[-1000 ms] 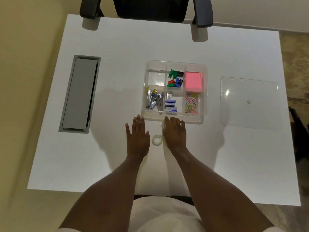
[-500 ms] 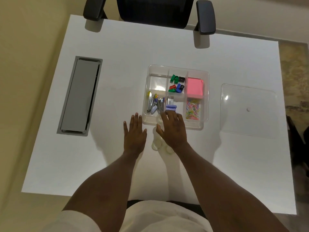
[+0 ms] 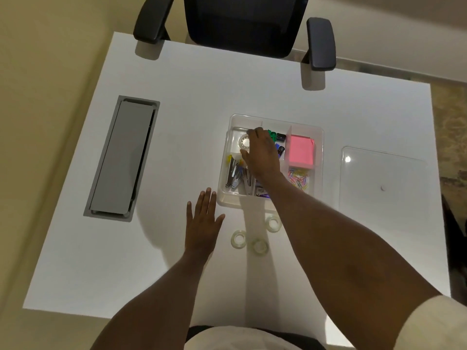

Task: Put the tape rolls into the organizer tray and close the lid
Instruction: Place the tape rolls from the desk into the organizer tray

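The clear organizer tray (image 3: 319,157) stands in the middle of the white table. My right hand (image 3: 261,154) reaches over it and holds a clear tape roll (image 3: 243,142) at the tray's far-left compartment. Three more clear tape rolls lie on the table in front of the tray: one on the left (image 3: 238,239), one in the middle (image 3: 259,246), one beside my right forearm (image 3: 273,223). My left hand (image 3: 203,224) lies flat on the table with fingers apart, left of these rolls. The clear lid (image 3: 381,181) lies flat to the right of the tray.
The tray also holds pink sticky notes (image 3: 300,151), coloured paper clips (image 3: 299,178), staplers and staple boxes (image 3: 236,173). A grey cable hatch (image 3: 121,157) is set into the table at the left. A black office chair (image 3: 242,24) stands at the far edge.
My right hand has lifted a tape roll from the table and carried it forward over the tray to the far-left compartment. My left hand has stayed flat on the table.
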Demonstrator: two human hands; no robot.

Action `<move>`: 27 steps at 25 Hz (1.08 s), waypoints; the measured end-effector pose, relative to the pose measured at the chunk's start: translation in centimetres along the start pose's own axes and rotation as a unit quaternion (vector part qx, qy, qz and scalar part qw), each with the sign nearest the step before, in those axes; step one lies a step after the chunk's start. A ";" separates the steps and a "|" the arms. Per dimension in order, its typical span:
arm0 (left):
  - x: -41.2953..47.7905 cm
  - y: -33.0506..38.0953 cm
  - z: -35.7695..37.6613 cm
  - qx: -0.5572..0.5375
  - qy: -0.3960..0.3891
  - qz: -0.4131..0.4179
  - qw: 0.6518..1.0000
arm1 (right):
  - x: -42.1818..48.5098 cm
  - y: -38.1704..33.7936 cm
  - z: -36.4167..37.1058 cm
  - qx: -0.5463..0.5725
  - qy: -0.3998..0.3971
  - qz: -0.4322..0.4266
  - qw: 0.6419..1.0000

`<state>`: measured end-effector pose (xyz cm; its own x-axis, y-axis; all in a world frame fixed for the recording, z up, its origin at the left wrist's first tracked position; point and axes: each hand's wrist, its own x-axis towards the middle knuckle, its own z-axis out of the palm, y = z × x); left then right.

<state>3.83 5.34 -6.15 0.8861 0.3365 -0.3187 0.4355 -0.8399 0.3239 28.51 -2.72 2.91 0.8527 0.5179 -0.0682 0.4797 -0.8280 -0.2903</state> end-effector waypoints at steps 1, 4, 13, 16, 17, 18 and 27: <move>0.0 -0.1 0.2 0.002 0.005 0.000 1.000 | 1.1 -0.1 0.2 0.000 -0.011 0.001 1.000; 0.1 -0.5 0.9 0.016 0.012 -0.001 1.000 | 3.8 -0.2 0.9 0.009 -0.045 0.027 0.999; 0.2 -1.1 2.0 0.031 0.010 0.001 0.999 | 6.3 0.0 3.9 -0.038 -0.081 0.013 0.996; 0.1 -0.9 1.7 0.030 0.001 -0.001 1.000 | 5.7 -0.2 3.8 -0.027 -0.051 0.005 0.998; 0.0 -0.8 1.6 0.029 -0.002 -0.003 1.000 | 5.3 -0.3 3.5 -0.024 -0.037 0.005 0.999; 0.0 -0.6 1.4 0.030 -0.005 -0.005 1.000 | 4.8 -0.4 3.1 -0.022 -0.023 0.001 1.000; -0.4 0.8 -0.5 0.039 -0.044 -0.010 0.998 | -7.2 -1.5 2.5 -0.010 0.062 -0.047 0.997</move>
<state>3.84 4.77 -5.33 0.8585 0.3175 -0.4027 0.4360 -0.8654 0.2470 21.10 -4.69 1.50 0.8219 0.5642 0.0783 0.5621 -0.7813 -0.2712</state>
